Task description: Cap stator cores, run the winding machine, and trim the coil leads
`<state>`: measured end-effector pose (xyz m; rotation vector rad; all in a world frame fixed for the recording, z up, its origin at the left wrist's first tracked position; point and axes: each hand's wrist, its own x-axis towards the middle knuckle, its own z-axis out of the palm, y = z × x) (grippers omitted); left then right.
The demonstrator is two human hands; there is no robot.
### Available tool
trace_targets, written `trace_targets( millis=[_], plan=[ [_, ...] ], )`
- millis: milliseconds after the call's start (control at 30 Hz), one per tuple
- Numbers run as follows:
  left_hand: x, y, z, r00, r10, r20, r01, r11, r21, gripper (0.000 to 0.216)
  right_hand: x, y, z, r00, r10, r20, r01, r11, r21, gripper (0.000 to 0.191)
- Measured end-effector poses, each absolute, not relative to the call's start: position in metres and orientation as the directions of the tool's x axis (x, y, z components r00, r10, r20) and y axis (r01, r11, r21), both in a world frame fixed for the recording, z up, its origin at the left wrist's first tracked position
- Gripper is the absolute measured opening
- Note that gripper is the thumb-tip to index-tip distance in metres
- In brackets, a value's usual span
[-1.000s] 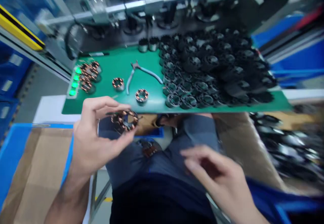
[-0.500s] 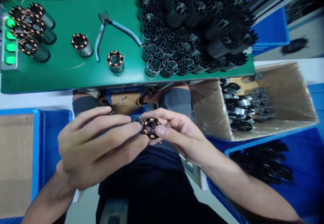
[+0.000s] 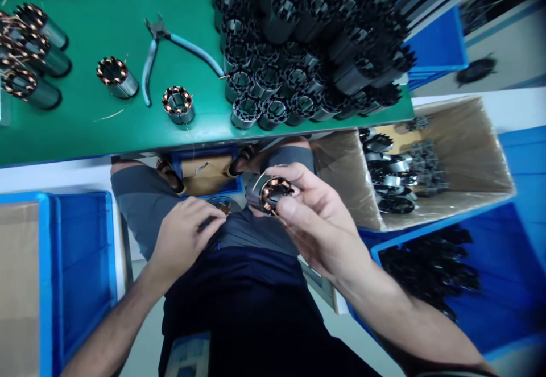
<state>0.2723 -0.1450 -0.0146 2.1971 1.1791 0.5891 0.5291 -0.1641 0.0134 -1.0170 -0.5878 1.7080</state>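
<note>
My right hand grips a motor stator, a steel cylinder with copper windings around its toothed opening. The thumb presses on its near rim, and the stator is tilted toward me above my lap. To the left, apart from the stator, my left hand has its fingertips drawn together. What they pinch, if anything, is too small to tell. Just beyond those fingertips sits a round item with a copper-coloured part, partly hidden. On the green bench mat stand two wound stators, one upright and one leaning.
Cutting pliers lie spread on the mat beside a dense stack of black-ended stators. More wound stators crowd the far left. A lined carton of metal parts and blue bins flank my legs.
My left hand has drawn back from the stator, down and away. My right hand has lifted the stator slightly right and turned it so its side shows. The view has shifted a little.
</note>
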Motion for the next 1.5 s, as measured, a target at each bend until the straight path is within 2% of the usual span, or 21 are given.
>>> trace_targets(
  millis=[67, 100, 133, 200, 267, 367, 433, 500, 567, 633, 767, 867, 933, 1000, 1033, 1100, 1200, 1267, 1333, 1400, 1500],
  plan=[
    [0.273, -0.145, -0.007, 0.333, 0.929, 0.161, 0.535, -0.327, 0.779, 0.008, 0.525, -0.166, 0.013, -0.134, 0.937, -0.324, -0.47, -0.347, -0.812, 0.047],
    [0.275, -0.145, 0.001, 0.266, 0.944, 0.197, 0.485, -0.308, 0.819, 0.019, 0.522, -0.166, 0.013, -0.136, 0.942, -0.308, -0.455, -0.335, -0.825, 0.046],
    [0.277, -0.144, 0.011, 0.221, 0.948, 0.228, 0.438, -0.306, 0.845, 0.027, 0.519, -0.166, 0.013, -0.131, 0.947, -0.293, -0.444, -0.32, -0.837, 0.046],
    [0.285, -0.143, 0.026, 0.183, 0.952, 0.246, 0.351, -0.297, 0.888, 0.023, 0.514, -0.166, 0.013, -0.127, 0.953, -0.276, -0.417, -0.303, -0.857, 0.049],
    [0.292, -0.143, 0.03, 0.179, 0.965, 0.193, 0.278, -0.238, 0.931, 0.011, 0.512, -0.165, 0.013, -0.139, 0.949, -0.283, -0.385, -0.315, -0.867, 0.049],
    [0.295, -0.146, 0.013, 0.232, 0.972, 0.026, 0.189, -0.071, 0.979, 0.015, 0.519, -0.166, 0.012, -0.197, 0.936, -0.291, -0.383, -0.347, -0.856, 0.047],
    [0.291, -0.148, -0.002, 0.223, 0.973, -0.06, 0.156, 0.025, 0.987, 0.02, 0.527, -0.167, 0.012, -0.235, 0.933, -0.272, -0.388, -0.347, -0.854, 0.046],
    [0.285, -0.147, -0.009, 0.183, 0.981, -0.072, 0.138, 0.047, 0.989, 0.016, 0.533, -0.168, 0.014, -0.259, 0.929, -0.263, -0.354, -0.345, -0.869, 0.042],
    [0.282, -0.144, -0.003, 0.203, 0.979, -0.03, 0.136, 0.002, 0.991, 0.003, 0.535, -0.169, 0.015, -0.276, 0.927, -0.254, -0.313, -0.337, -0.888, 0.039],
    [0.282, -0.14, 0.011, 0.268, 0.963, 0.012, 0.157, -0.056, 0.986, 0.013, 0.533, -0.168, 0.015, -0.291, 0.925, -0.244, -0.282, -0.326, -0.902, 0.038],
    [0.291, -0.14, 0.024, 0.293, 0.956, 0.022, 0.217, -0.089, 0.972, 0.01, 0.525, -0.167, 0.012, -0.272, 0.936, -0.225, -0.255, -0.295, -0.921, 0.042],
    [0.293, -0.148, 0.003, 0.28, 0.957, -0.073, 0.193, 0.018, 0.981, 0.021, 0.527, -0.168, 0.01, -0.281, 0.931, -0.235, -0.301, -0.318, -0.899, 0.054],
    [0.29, -0.153, -0.018, 0.25, 0.952, -0.179, 0.172, 0.138, 0.975, 0.033, 0.531, -0.169, 0.009, -0.283, 0.925, -0.253, -0.327, -0.341, -0.881, 0.055],
    [0.284, -0.156, -0.031, 0.184, 0.959, -0.217, 0.187, 0.183, 0.965, 0.036, 0.535, -0.169, 0.011, -0.246, 0.931, -0.269, -0.316, -0.339, -0.886, 0.055],
    [0.281, -0.156, -0.032, 0.155, 0.972, -0.179, 0.21, 0.144, 0.967, 0.035, 0.535, -0.169, 0.011, -0.224, 0.934, -0.277, -0.298, -0.337, -0.893, 0.055],
    [0.277, -0.156, -0.021, 0.163, 0.987, 0.001, 0.268, -0.045, 0.962, 0.034, 0.534, -0.168, 0.012, -0.205, 0.938, -0.281, -0.271, -0.33, -0.904, 0.061],
    [0.282, -0.156, 0.01, 0.297, 0.926, 0.234, 0.377, -0.339, 0.862, 0.071, 0.528, -0.167, 0.01, -0.261, 0.924, -0.28, -0.288, -0.351, -0.891, 0.067],
    [0.288, -0.156, 0.027, 0.355, 0.895, 0.27, 0.437, -0.414, 0.799, 0.075, 0.525, -0.166, 0.007, -0.315, 0.906, -0.282, -0.299, -0.376, -0.877, 0.067],
    [0.293, -0.156, 0.035, 0.378, 0.889, 0.258, 0.461, -0.423, 0.78, 0.064, 0.525, -0.164, 0.006, -0.355, 0.897, -0.261, -0.272, -0.367, -0.89, 0.065],
    [0.294, -0.156, 0.035, 0.372, 0.895, 0.245, 0.461, -0.408, 0.788, 0.058, 0.528, -0.16, 0.006, -0.326, 0.926, -0.192, -0.193, -0.264, -0.945, 0.06],
    [0.295, -0.156, 0.029, 0.363, 0.896, 0.257, 0.462, -0.412, 0.785, 0.052, 0.533, -0.152, 0.01, -0.236, 0.972, -0.023, -0.067, -0.04, -0.997, 0.033]
  ],
)
